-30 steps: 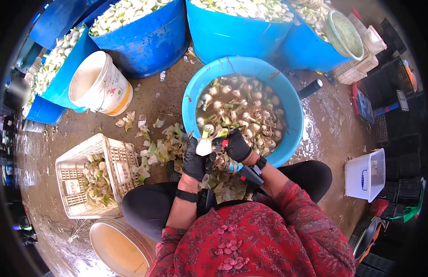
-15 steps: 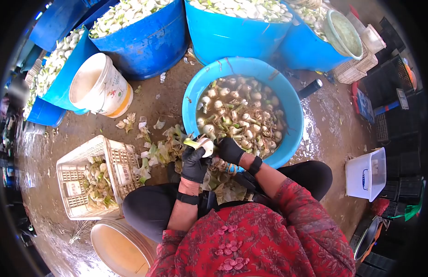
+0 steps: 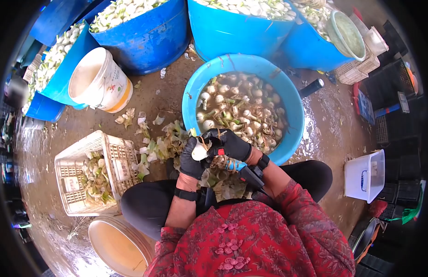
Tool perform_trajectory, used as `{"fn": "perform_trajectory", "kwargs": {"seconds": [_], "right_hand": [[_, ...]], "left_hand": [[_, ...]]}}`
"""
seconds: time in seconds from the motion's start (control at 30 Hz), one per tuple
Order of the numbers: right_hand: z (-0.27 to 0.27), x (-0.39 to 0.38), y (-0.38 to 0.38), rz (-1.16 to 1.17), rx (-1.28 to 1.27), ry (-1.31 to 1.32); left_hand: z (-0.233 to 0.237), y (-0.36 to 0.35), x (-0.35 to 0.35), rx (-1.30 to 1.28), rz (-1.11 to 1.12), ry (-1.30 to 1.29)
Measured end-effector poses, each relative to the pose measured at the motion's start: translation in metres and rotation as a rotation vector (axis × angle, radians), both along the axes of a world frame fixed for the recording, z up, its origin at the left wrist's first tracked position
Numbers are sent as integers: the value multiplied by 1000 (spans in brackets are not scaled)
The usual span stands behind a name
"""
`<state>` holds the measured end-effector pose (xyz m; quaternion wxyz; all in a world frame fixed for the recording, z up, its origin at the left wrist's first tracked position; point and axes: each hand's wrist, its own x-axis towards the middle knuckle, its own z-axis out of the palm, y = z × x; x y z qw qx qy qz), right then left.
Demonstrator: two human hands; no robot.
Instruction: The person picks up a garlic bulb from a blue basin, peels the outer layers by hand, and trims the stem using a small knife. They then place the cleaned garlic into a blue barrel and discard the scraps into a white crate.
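Wet floor (image 3: 170,101) runs past a crate (image 3: 123,159) at left; next, the left hand (image 3: 190,162) clasps a white bulb (image 3: 199,152), seemingly to steady it; beside it curls the right hand (image 3: 233,145), its grip unclear to me; the blue basin (image 3: 295,117) sits close, probably for easy reach.

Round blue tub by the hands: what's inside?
Pale bulbs, some with stems, in murky brown water. The bottom of the tub can't be seen beneath them; the right hand covers part of the near side.
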<state>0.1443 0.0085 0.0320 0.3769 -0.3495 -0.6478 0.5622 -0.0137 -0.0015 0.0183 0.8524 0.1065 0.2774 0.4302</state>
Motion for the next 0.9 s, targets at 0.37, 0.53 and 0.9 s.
{"fn": "perform_trajectory", "kwargs": {"seconds": [0.37, 0.53, 0.9], "right_hand": [[-10, 2, -9, -218, -143, 114], [-1, -7, -11, -158, -154, 90], [21, 2, -31, 30, -184, -11]], "left_hand": [[-52, 6, -5, -69, 162, -113], [-51, 12, -8, 47, -110, -494], [-69, 14, -19, -26, 219, -333]]}}
